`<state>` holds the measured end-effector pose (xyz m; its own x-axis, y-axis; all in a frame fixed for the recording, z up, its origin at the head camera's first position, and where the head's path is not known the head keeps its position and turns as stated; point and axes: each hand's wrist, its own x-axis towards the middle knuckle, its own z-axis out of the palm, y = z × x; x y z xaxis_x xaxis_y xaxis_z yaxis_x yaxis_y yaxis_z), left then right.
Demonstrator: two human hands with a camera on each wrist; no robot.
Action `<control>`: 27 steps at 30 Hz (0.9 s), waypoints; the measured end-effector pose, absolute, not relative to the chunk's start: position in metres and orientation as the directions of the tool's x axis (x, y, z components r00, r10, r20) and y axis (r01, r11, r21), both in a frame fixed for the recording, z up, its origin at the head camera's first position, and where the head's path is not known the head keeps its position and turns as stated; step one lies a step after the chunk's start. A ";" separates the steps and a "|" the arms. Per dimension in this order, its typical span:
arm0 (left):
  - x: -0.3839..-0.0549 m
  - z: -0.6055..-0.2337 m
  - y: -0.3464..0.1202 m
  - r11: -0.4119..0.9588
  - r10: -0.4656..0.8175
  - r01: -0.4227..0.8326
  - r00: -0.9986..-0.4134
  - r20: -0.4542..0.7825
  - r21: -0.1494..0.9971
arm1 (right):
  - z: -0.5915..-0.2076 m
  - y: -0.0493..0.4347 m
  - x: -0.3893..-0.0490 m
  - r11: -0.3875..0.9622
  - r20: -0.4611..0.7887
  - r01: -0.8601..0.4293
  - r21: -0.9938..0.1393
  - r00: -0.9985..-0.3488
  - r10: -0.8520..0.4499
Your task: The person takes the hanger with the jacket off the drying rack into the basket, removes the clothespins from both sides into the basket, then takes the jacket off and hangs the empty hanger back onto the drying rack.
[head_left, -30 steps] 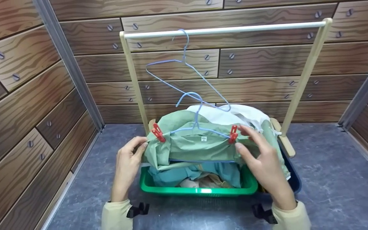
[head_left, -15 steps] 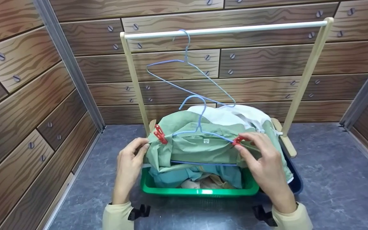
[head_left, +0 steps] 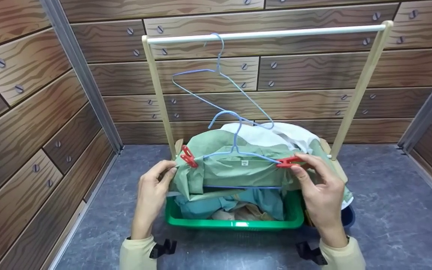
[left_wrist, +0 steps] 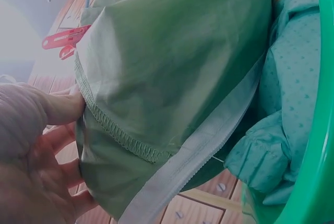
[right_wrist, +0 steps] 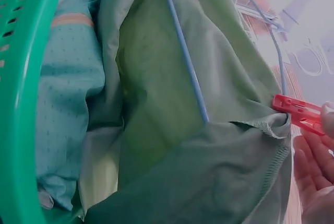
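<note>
A green garment [head_left: 223,174] with a small white label is draped on a blue wire hanger [head_left: 234,138]. One red clothespin [head_left: 188,156] clips the garment near the hanger's left end. At the right end, my right hand [head_left: 321,191] pinches a second red clothespin [head_left: 288,162] between thumb and fingers; its tip sits on the cloth and wire. My left hand [head_left: 153,191] pinches the garment's left edge beside the first clothespin. In the left wrist view, that thumb presses the green cloth [left_wrist: 156,67] near a zigzag seam.
A green basket [head_left: 234,225] holding teal and beige cloth stands below the garment. Behind rises a rack [head_left: 268,35], with another blue hanger [head_left: 197,98] on its bar. White cloth [head_left: 268,135] lies at the back, and a dark blue container [head_left: 347,217] is at the right.
My right hand has taken hold of the right clothespin, turned it sideways and moved a little to the right. The hanger shifted slightly. My left hand stays on the garment's edge.
</note>
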<state>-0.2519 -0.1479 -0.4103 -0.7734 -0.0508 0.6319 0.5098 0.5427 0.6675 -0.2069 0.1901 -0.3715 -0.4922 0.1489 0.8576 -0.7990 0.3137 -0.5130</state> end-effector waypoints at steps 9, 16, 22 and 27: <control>-0.254 -0.412 -0.148 0.603 -0.080 0.472 -0.767 0.637 0.644 | -0.370 0.201 -0.208 0.094 0.849 -0.854 -0.512 -0.485 0.210; -0.255 -0.412 -0.150 0.576 -0.127 0.464 -0.762 0.635 0.673 | -0.363 0.225 -0.201 0.219 0.833 -0.807 -0.548 -0.503 0.232; -0.258 -0.413 -0.157 0.545 -0.165 0.460 -0.761 0.627 0.701 | -0.372 0.269 -0.205 0.542 0.707 -0.502 -0.674 -0.652 0.275; -0.261 -0.414 -0.165 0.525 -0.165 0.454 -0.775 0.610 0.719 | -0.389 0.310 -0.215 0.665 0.561 -0.284 -0.691 -0.791 0.246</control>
